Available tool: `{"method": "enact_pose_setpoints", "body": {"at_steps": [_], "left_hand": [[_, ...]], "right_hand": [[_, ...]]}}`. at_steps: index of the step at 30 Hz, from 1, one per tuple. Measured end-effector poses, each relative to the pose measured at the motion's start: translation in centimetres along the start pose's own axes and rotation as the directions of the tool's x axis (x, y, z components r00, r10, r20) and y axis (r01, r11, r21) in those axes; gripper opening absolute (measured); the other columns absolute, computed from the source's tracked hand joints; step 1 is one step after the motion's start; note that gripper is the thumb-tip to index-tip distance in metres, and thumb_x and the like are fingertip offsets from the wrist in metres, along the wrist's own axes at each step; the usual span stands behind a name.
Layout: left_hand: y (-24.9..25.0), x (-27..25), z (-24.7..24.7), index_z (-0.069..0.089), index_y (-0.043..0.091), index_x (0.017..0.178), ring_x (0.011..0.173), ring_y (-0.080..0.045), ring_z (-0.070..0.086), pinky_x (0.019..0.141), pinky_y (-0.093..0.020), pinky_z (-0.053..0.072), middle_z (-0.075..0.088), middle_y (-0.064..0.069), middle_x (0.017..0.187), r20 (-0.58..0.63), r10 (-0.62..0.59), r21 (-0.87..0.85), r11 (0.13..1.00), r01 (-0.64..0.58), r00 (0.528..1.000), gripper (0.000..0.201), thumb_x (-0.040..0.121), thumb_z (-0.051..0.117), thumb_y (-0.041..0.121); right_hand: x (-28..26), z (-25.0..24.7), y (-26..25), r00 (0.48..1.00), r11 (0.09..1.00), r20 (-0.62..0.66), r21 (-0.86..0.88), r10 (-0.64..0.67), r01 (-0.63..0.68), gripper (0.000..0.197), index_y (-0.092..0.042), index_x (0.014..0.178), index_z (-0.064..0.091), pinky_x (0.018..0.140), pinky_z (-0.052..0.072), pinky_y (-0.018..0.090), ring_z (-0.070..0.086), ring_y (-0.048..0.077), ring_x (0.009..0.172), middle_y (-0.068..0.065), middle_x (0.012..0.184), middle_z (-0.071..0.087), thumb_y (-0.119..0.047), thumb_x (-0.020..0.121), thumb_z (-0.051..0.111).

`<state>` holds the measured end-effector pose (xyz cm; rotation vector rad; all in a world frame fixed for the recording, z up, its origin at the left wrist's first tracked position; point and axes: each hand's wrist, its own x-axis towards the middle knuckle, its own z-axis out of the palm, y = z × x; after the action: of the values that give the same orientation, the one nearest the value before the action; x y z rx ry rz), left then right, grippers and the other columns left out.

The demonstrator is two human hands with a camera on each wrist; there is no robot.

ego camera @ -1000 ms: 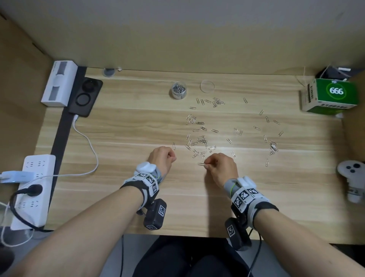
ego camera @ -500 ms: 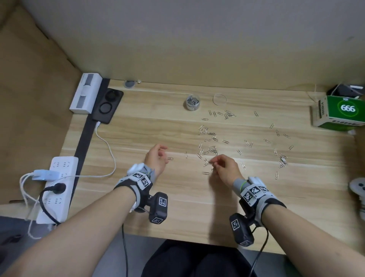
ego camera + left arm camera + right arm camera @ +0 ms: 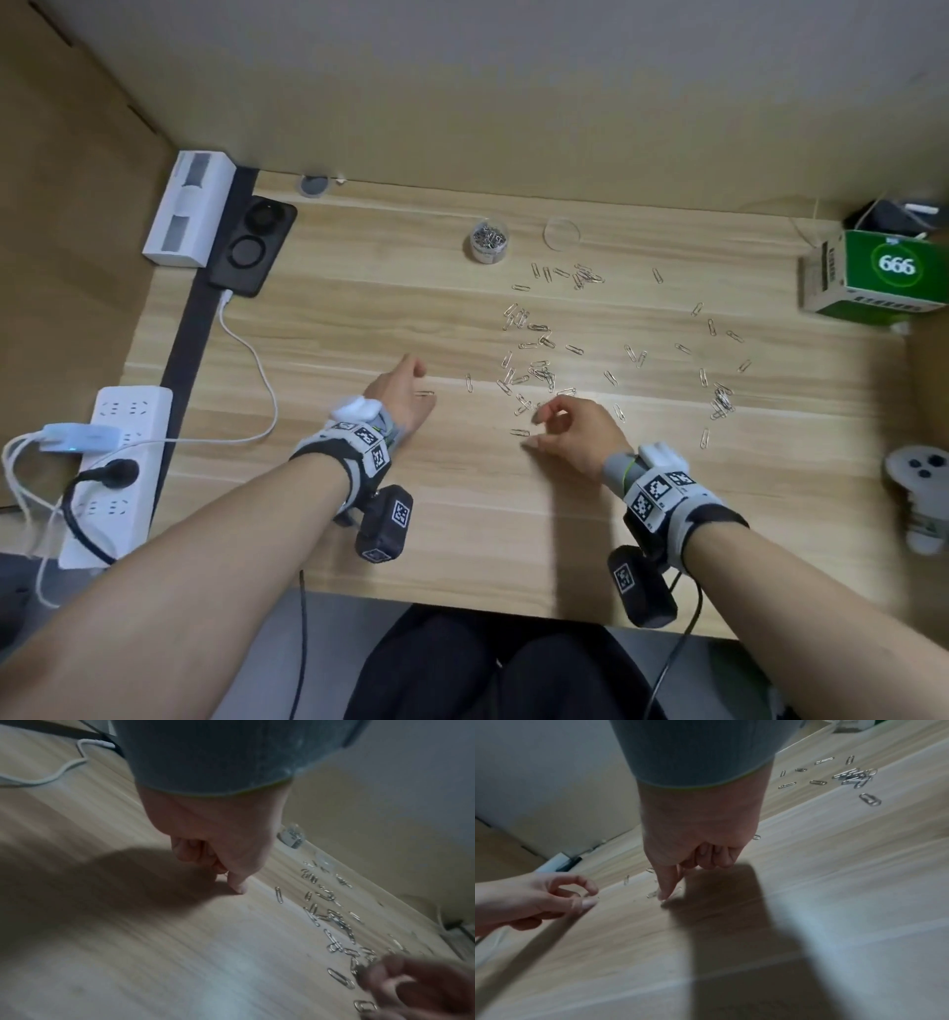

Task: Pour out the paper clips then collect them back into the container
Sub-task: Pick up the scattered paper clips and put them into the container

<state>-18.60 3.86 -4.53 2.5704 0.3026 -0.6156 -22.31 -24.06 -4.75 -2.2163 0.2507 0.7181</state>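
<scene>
Both hands (image 3: pixel 405 393) (image 3: pixel 575 437) (fingers curled) touch the desk (image 3: pixel 462 514).

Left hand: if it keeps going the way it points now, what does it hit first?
Probably the single paper clip lying just past the left hand, toward the scattered paper clips. The fingertips are not visible in the head view, so they may touch it already.

The green box (image 3: pixel 876 272) at the desk's far right reads "666" in a white ring; its side print seems illegible.
</scene>
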Motion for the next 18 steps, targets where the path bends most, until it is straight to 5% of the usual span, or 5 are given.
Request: {"method": "enact_pose_setpoints", "body": {"at_steps": [6,12,15,18], "left_hand": [[-0.5,0.2,0.9,0.062,0.022,0.080,0.075,-0.018,0.058,0.059,-0.028,0.034,0.061,0.010,0.076,-0.046,-0.010,-0.058,0.998,0.007,0.999,0.018,0.082,0.071,0.038],[-0.1,-0.3,1.9,0.054,0.018,0.082,0.075,-0.023,0.055,0.062,-0.031,0.037,0.062,0.002,0.082,-0.044,-0.017,-0.010,1.000,0.016,0.999,0.018,0.091,0.058,0.032],[0.8,-0.9,2.2,0.049,0.017,0.075,0.068,-0.027,0.054,0.059,-0.033,0.038,0.060,-0.001,0.071,-0.085,-0.008,-0.110,0.994,-0.002,0.996,0.016,0.089,0.055,0.021],[2.1,-1.1,2.3,0.053,0.017,0.073,0.063,-0.016,0.064,0.063,-0.028,0.049,0.066,0.002,0.064,-0.055,-0.039,-0.312,0.950,0.020,0.998,0.017,0.084,0.064,0.012]], "right_hand": [[-0.7,-0.1,1.8,0.999,0.989,0.008,-0.140,-0.042,0.042,0.014,-0.031,0.067,0.068,0.060,0.043,0.027,0.054,0.006,0.060,-0.018,0.056,0.058,-0.035,0.072,0.081],[-0.2,0.1,1.4,0.998,0.983,0.036,-0.173,-0.057,0.063,0.011,-0.028,0.072,0.066,0.067,0.049,0.031,0.059,0.013,0.070,-0.012,0.065,0.062,-0.032,0.074,0.076],[-0.4,0.1,1.5,0.997,0.987,0.018,-0.146,-0.069,0.071,0.024,-0.029,0.086,0.064,0.067,0.046,0.032,0.054,0.012,0.068,-0.011,0.067,0.056,-0.037,0.071,0.080],[-0.1,0.2,1.5,0.995,0.979,0.040,-0.176,-0.096,0.102,0.015,-0.032,0.081,0.069,0.068,0.048,0.031,0.058,0.012,0.071,-0.015,0.067,0.060,-0.037,0.072,0.079]]}}
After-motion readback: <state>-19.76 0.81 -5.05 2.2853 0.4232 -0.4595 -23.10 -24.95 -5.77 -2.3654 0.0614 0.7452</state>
